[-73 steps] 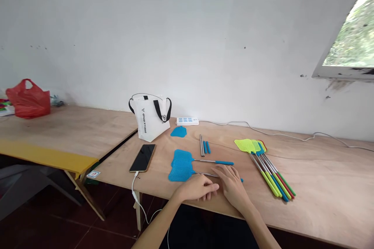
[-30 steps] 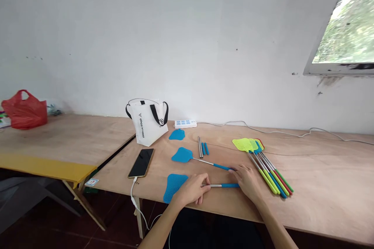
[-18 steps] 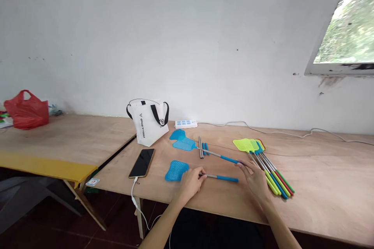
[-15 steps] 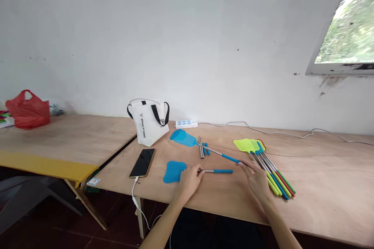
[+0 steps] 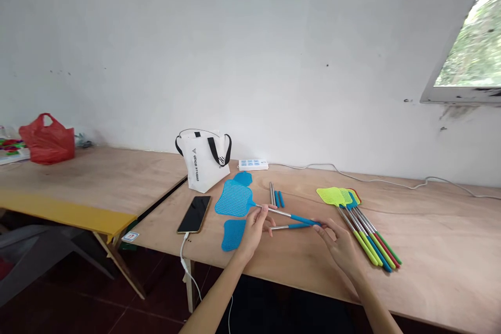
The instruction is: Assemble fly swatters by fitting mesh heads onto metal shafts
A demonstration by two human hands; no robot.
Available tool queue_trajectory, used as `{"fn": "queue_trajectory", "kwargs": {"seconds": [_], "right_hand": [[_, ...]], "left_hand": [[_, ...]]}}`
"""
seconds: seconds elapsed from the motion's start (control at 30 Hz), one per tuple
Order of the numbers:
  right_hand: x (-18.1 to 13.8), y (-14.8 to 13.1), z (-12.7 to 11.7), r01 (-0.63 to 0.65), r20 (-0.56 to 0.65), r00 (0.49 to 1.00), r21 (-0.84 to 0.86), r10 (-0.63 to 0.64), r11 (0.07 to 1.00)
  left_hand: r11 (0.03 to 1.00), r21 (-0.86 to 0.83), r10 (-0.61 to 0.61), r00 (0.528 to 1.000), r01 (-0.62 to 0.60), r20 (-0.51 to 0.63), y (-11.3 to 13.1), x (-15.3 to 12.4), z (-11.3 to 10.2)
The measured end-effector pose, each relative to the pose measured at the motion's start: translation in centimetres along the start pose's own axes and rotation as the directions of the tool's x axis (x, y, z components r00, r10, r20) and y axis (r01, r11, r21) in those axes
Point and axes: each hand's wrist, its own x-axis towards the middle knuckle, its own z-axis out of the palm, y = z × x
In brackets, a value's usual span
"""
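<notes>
A blue fly swatter [image 5: 235,198] with a metal rod spans both my hands, its mesh head to the left. My left hand [image 5: 253,232] pinches its rod near the head. The end of its blue handle is between the fingers of my right hand [image 5: 340,244]. Below it is a second blue fly swatter [image 5: 233,235], partly hidden behind my left hand. Its handle meets the first one's near my right fingertips; I cannot tell whether either hand grips it. A separate blue swatter head [image 5: 243,178] lies behind, and short metal tubes [image 5: 272,193] and blue grips [image 5: 279,199] lie beyond the rods.
Several finished-looking fly swatters [image 5: 364,224] in yellow, blue, red and green lie in a bundle at right. A phone [image 5: 194,214] on a white cable, a white bag [image 5: 205,164] and a power strip [image 5: 252,165] are at left and back. A red bag [image 5: 49,141] stands on the other table.
My left hand has risen from the lower swatter's rod to the upper one's. The upper swatter's head has come nearer and turned its mesh to me, uncovering the separate blue head behind.
</notes>
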Motion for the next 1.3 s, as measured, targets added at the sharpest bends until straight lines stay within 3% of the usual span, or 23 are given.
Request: {"fn": "queue_trajectory", "kwargs": {"seconds": [0.17, 0.3, 0.4, 0.5, 0.63, 0.77, 0.87, 1.03, 1.17, 1.3], "right_hand": [[-0.3, -2.4, 0.6, 0.040, 0.232, 0.973, -0.098, -0.016, 0.994], [-0.8, -3.4, 1.2, 0.126, 0.327, 0.944, -0.228, -0.046, 0.965], [-1.1, -3.2, 1.6, 0.153, 0.311, 0.949, -0.299, -0.055, 0.942], [-0.8, -2.4, 1.1, 0.163, 0.262, 0.962, -0.346, -0.071, 0.924], [0.2, -0.5, -1.2, 0.182, 0.210, 0.972, -0.371, -0.109, 0.910], [0.8, 1.0, -3.8, 0.158, 0.139, 0.984, -0.394, -0.111, 0.905], [0.7, 0.9, -4.3, 0.136, 0.160, 0.984, -0.342, -0.085, 0.930], [0.3, -1.0, -3.4, 0.120, 0.288, 0.956, -0.232, -0.049, 0.965], [0.0, -1.9, -2.2, 0.142, 0.283, 0.957, -0.266, -0.064, 0.954], [-0.9, -2.8, 0.0, 0.170, 0.260, 0.962, -0.326, -0.085, 0.930]], "left_hand": [[0.998, -0.034, -0.057, 0.989, 0.062, 0.135, -1.8, -0.4, 1.3], [0.995, -0.026, -0.095, 0.988, 0.099, 0.120, -2.7, -0.5, 2.0], [0.998, -0.042, -0.044, 0.998, 0.046, 0.049, -2.0, -0.6, 1.9], [0.995, -0.095, 0.011, 0.994, -0.022, -0.106, -0.7, -0.3, 0.9], [0.984, -0.138, 0.073, 0.961, -0.113, -0.268, 0.9, 0.7, -1.4], [0.972, -0.122, 0.150, 0.935, -0.198, -0.322, 2.0, 1.1, -2.6], [0.971, -0.139, 0.145, 0.943, -0.194, -0.299, 2.5, 0.8, -2.2], [0.957, -0.240, 0.100, 0.963, -0.162, -0.250, 2.8, 0.2, -1.5], [0.956, -0.261, 0.075, 0.972, -0.133, -0.223, 2.7, 0.0, -1.1], [0.975, -0.218, 0.037, 0.997, -0.051, -0.069, 1.1, -0.9, 1.0]]}}
